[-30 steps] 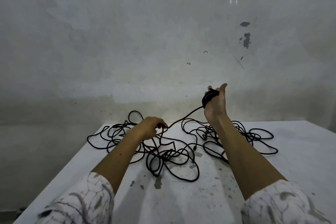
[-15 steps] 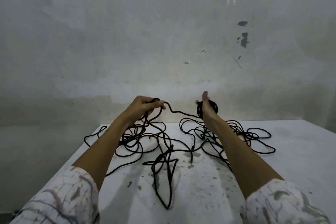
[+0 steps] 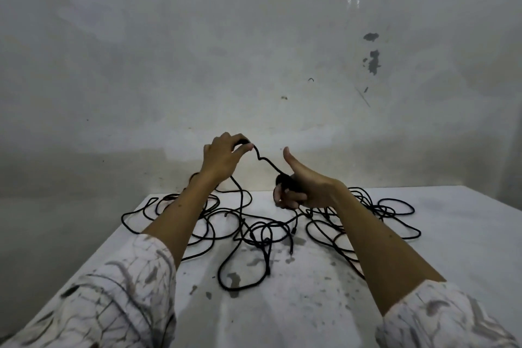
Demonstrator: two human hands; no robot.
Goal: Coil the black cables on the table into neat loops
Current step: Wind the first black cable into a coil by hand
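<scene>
Left hand [image 3: 223,159]: raised, fingertips pinching black cable [image 3: 265,161] | right hand [image 3: 306,188]: fingers curled round small wound coil [image 3: 286,182], thumb up | remaining cable: thin, round, tangled loops on speckled white worktop [image 3: 452,248]

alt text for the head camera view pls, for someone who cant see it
A person winds black cable: the right hand, thumb up, holds a small coil, and the left hand pinches the strand leading to it. Loose cable lies tangled on a white table before a stained wall.
</scene>
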